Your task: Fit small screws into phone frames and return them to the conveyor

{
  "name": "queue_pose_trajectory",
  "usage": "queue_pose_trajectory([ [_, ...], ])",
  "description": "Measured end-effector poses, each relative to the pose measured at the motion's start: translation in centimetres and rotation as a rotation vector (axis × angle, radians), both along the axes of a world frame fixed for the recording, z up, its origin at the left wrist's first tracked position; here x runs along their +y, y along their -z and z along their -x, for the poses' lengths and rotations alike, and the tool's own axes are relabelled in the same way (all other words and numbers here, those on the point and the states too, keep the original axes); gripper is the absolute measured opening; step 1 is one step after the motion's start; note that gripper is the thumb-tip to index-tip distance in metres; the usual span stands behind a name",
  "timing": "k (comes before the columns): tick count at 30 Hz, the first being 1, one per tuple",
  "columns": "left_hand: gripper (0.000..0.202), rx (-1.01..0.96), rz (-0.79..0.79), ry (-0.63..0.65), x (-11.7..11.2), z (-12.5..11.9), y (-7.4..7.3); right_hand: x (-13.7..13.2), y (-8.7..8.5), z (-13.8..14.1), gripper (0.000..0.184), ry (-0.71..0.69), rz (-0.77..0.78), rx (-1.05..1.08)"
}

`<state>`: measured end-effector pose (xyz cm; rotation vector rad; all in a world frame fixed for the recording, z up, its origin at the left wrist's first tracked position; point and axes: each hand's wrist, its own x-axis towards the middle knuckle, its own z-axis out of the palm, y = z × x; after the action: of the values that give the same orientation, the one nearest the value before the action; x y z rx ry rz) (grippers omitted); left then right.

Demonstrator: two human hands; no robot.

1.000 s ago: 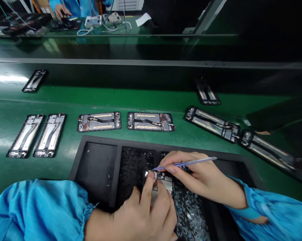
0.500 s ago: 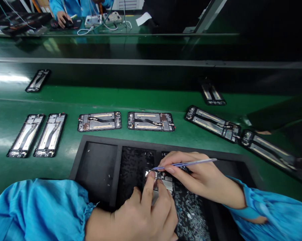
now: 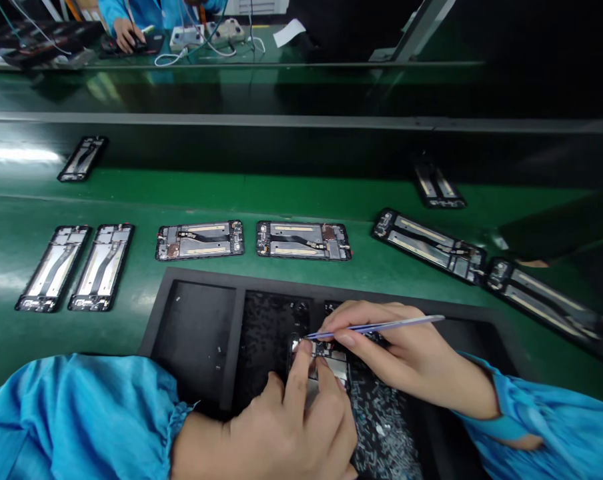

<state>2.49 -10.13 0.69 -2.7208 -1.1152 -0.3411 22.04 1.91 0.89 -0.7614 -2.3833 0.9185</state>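
Observation:
My left hand (image 3: pixel 301 413) is closed around an opened phone (image 3: pixel 337 369) low in the middle, its index and middle fingertips pressing on the phone's upper part. The palm and fingers hide most of the lower body. Pinched in my right hand (image 3: pixel 386 340) is a pair of slim purple-grey tweezers (image 3: pixel 389 325), held nearly level. Their tips point left and meet the phone's top end, right beside my left index fingertip. Whether a small part sits between the tips cannot be made out. Beneath both hands lies a black divided tray (image 3: pixel 201 277).
Small clear and dark pieces (image 3: pixel 381 427) fill some tray compartments. Several opened phones, such as one in the middle (image 3: pixel 304 240) and one at left (image 3: pixel 101 267), lie on the green surface (image 3: pixel 261 193). Beyond a raised ledge, another person's hand (image 3: pixel 128 35) rests near cables.
My right hand and the tweezers' rear end have shifted slightly right, while the tips stay by my left index finger. The surrounding phones appear a little further right in view.

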Motion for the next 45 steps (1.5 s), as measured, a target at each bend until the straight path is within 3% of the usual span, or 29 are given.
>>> queue_pose_trajectory([
  [45, 0.047, 0.02, 0.007, 0.036, 0.06, 0.22, -0.25, 0.11, -0.06, 0.17, 0.013, -0.006, 0.062, 0.034],
])
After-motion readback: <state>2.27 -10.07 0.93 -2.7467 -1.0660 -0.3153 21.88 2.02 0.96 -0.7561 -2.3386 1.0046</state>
